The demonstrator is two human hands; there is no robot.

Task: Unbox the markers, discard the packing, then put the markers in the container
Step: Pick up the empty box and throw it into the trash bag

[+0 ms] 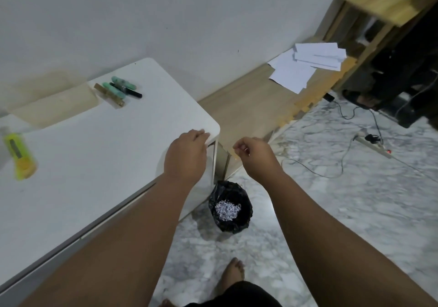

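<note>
Several markers (122,89), green-capped and one black, lie in a loose bunch at the far side of the white table (94,164). A brown strip of packing (109,95) lies against them. To their left stands a beige open container (54,105). My left hand (187,155) rests at the table's near right corner with its fingers curled onto the edge. Beyond the corner, my right hand (254,157) hangs above the floor with thumb and forefinger pinched; whether anything is between them is too faint to tell. Below it stands a black-lined bin (231,206) holding paper scraps.
A yellow cutter (21,156) lies at the table's left edge. White sheets of paper (305,66) lie on a wooden floor strip by the wall. Cables and a power strip (373,146) trail over the marble floor; a wooden shelf (379,5) stands at the right. My bare foot (233,273) is near the bin.
</note>
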